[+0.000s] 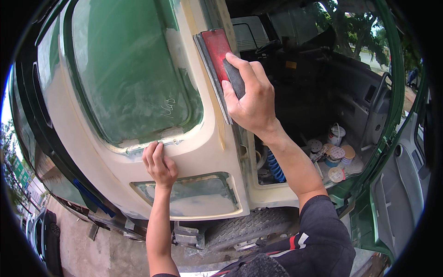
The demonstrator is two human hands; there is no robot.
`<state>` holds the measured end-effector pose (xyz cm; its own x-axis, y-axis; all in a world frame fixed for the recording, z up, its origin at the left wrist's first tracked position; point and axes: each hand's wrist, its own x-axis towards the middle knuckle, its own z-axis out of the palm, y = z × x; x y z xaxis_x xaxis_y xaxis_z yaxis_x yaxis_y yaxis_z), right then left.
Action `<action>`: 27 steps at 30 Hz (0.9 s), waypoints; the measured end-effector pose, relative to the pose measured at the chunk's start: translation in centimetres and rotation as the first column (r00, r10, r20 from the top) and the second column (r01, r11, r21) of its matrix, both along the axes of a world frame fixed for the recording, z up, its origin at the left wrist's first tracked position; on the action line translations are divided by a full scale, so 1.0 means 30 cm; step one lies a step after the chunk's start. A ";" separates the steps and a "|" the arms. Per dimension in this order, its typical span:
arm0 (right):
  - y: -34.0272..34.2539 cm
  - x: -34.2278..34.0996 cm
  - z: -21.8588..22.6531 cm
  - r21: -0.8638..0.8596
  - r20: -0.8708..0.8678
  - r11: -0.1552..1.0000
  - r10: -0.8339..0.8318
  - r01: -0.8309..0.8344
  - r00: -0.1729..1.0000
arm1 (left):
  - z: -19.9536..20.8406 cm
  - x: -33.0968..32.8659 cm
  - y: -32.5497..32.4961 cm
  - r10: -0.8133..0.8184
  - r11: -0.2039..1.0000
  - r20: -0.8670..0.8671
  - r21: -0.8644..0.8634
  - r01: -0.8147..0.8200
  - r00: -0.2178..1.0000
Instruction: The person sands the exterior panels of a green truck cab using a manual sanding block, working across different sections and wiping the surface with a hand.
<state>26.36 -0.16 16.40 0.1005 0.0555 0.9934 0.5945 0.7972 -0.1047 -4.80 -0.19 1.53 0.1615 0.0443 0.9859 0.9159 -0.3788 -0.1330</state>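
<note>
My right hand (254, 94) grips a long sanding block (215, 50), red on top with a black handle. Its flat sanding side lies along the cream-coloured rear corner of a truck cab (208, 138), beside the open doorway. Lower and to the left, my left hand (160, 166) holds nothing. Its bent fingertips rest on the cab just under a green recessed panel (134, 69), which has whitish dusty patches and a handwritten mark. Below that hand is a smaller recessed panel (203, 196), partly green and partly cream.
Through the doorway, sanding discs (337, 152) and a white bucket (336, 134) sit on the cab floor near a blue coiled hose (276, 167). The green door (392, 194) hangs open at right. A tyre (249, 228) is below; a dark car (45, 242) stands at left.
</note>
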 end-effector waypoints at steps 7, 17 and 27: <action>0.099 0.021 0.370 0.145 -0.071 0.982 -0.110 0.120 0.991 | 0.018 0.030 0.013 -0.026 1.000 -0.019 0.004 0.026 0.999; 0.006 -0.002 -0.015 0.048 -0.033 0.998 0.037 -0.035 0.999 | 0.003 0.007 0.009 -0.008 1.000 0.005 0.006 0.008 1.000; -0.076 -0.032 -0.280 -0.048 -0.038 0.995 0.089 -0.091 0.995 | 0.001 -0.001 0.003 -0.033 0.999 0.009 0.006 0.033 0.999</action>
